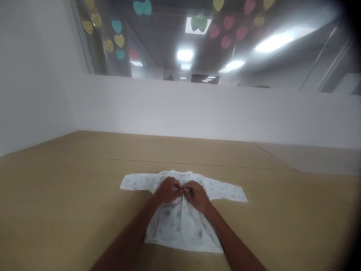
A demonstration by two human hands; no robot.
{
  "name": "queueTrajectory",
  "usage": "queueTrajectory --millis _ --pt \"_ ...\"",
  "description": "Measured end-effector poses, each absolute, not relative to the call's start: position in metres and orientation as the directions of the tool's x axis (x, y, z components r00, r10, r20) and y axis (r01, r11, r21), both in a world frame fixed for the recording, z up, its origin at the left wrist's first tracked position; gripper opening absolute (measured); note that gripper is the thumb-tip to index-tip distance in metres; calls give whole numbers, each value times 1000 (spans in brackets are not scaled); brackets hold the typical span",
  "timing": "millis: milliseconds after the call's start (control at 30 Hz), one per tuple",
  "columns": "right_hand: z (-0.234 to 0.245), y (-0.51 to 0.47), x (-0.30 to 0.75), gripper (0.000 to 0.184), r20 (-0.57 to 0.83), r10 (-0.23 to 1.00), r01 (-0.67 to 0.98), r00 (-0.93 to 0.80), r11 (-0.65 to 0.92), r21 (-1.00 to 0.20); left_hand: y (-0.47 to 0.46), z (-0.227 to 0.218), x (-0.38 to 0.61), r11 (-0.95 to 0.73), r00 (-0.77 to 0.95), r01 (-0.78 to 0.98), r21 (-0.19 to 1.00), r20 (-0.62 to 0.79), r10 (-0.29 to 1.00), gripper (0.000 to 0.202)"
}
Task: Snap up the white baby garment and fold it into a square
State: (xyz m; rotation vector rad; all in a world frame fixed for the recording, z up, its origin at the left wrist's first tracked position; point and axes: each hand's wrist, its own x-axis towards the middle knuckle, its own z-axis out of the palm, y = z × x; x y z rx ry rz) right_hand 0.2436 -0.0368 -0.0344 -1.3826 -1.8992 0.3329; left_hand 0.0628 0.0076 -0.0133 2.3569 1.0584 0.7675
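A small white long-sleeved shirt (175, 229) with a faint green print lies face up, its sleeves spread to both sides and its collar pointing away from me. Over the upper chest, my left hand (169, 189) pinches the fabric at the front opening. My right hand (196, 194) pinches the opposite edge, and the fingertips of both hands meet at the centre line just below the collar. Whatever sits between the fingertips is too small to make out. A small label shows inside the neckline.
The shirt rests on a wide tan table (70, 195) with a thin seam across it. Behind stands a low white wall (169, 107) beneath a window with heart-shaped paper notes (116, 26). Another white wall (34, 75) closes off the left side.
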Motion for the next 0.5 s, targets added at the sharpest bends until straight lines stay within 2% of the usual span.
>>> queueTrajectory --millis 333,500 --pt "-35 -35 240 15 405 910 729 -83 333 -599 5 -10 67 -569 527 557 605 272 805 11" --pt "-33 -38 240 19 430 899 738 -80 343 -581 6 -8 65 -569 545 553 609 252 800 12"
